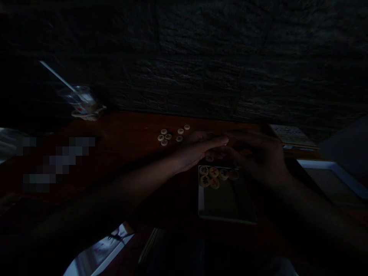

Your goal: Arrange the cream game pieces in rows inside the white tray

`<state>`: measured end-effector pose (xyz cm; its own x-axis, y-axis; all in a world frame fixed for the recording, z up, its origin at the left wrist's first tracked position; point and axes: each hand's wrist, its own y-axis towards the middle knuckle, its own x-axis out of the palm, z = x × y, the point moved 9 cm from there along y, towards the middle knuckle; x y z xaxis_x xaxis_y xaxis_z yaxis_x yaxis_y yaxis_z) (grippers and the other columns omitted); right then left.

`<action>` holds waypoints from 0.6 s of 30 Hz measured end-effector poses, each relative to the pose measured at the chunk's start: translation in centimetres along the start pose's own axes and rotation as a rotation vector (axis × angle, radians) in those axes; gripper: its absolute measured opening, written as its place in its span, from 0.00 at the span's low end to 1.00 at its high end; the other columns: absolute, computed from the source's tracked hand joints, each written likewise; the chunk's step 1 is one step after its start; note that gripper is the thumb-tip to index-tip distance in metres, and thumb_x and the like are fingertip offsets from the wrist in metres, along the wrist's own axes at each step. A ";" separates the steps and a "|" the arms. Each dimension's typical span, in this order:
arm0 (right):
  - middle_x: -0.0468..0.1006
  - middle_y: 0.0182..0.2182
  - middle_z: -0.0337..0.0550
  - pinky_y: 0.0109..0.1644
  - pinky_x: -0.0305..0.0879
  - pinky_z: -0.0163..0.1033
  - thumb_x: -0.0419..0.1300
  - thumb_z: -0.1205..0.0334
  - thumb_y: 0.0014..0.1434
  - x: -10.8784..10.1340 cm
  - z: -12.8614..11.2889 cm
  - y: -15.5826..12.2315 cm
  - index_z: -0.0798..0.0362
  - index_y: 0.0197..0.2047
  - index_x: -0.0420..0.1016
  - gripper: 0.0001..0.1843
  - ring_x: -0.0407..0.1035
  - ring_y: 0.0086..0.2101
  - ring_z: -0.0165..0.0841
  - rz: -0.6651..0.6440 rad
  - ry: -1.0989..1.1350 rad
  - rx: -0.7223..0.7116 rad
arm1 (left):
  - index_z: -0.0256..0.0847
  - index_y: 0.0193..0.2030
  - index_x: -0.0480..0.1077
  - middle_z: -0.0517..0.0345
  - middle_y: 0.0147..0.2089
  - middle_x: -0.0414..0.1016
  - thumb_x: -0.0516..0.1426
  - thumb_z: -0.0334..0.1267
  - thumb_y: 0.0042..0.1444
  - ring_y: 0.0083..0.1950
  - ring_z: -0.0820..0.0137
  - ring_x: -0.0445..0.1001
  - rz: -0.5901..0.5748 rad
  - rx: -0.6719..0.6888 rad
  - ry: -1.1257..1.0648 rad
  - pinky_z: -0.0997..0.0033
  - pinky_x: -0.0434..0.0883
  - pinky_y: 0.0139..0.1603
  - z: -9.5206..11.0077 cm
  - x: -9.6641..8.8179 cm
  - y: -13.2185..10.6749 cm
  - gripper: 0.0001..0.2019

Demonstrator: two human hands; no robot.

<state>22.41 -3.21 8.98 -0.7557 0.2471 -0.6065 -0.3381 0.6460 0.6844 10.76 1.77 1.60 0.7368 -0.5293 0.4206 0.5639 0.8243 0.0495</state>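
And we're on in very low light, over a dark reddish wooden table [129,126] backed by a rough stone wall [201,57]. Your left hand [198,149] reaches in from the lower left, palm down, its fingers [218,141] stretched out long and lying close together, pointing across at your right hand [260,155]. That right hand comes in from the other side, dim and blurred, its fingers [243,135] curved over and meeting the left fingertips above the tray. The hands overlap there, so you can't tell from this view whether either one is pinching anything. Right below them sits a shallow white-rimmed tray [201,199] holding six round xiangqi pieces [213,172], bunched along its far end, with red and black characters showing on their faces. One more piece [209,158] sits just under your left hand, close to the tray's far rim but outside it. Further left, seven pieces [172,135] lie loose on the bare wood in two small clusters, well apart from both hands. Out at the far left stands a clear plastic cup [76,96] with a long pale straw [57,76] leaning out of it. Over to your right there's a white-framed tray [327,165], and beyond it a pale flat book or board [291,135], too dim to say which.
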 end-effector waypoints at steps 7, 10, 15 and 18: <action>0.85 0.40 0.45 0.39 0.76 0.40 0.69 0.59 0.63 0.1 0.3 0.1 0.48 0.56 0.83 0.18 0.79 0.34 0.35 0.001 0.054 0.036 | 0.34 0.40 0.82 0.51 0.39 0.83 0.70 0.39 0.55 0.37 0.71 0.80 0.025 0.012 0.014 0.71 0.74 0.40 0.5 0.2 -0.3 0.11; 0.85 0.39 0.44 0.38 0.75 0.39 0.69 0.57 0.64 0.2 0.7 -0.1 0.49 0.56 0.82 0.18 0.78 0.33 0.33 -0.007 0.057 0.056 | 0.34 0.38 0.82 0.49 0.38 0.83 0.70 0.40 0.54 0.38 0.70 0.80 0.044 0.015 0.015 0.69 0.75 0.41 0.5 0.1 -0.4 0.11; 0.85 0.41 0.45 0.37 0.74 0.38 0.69 0.57 0.63 0.3 0.8 -0.1 0.50 0.57 0.82 0.19 0.77 0.32 0.32 -0.013 0.071 0.061 | 0.34 0.41 0.82 0.50 0.39 0.83 0.70 0.40 0.55 0.38 0.70 0.80 0.041 0.036 0.024 0.70 0.76 0.42 0.5 -0.1 -0.2 0.11; 0.85 0.41 0.45 0.38 0.75 0.38 0.70 0.57 0.63 0.3 0.9 -0.1 0.50 0.57 0.82 0.19 0.77 0.33 0.32 -0.003 0.087 0.053 | 0.34 0.42 0.82 0.49 0.40 0.83 0.70 0.40 0.55 0.40 0.69 0.80 0.042 0.039 0.040 0.69 0.75 0.43 0.5 -0.1 -0.2 0.12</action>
<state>22.68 -2.56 8.41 -0.8017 0.1829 -0.5690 -0.3115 0.6847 0.6589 10.32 1.75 2.01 0.7741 -0.5012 0.3868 0.5181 0.8526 0.0680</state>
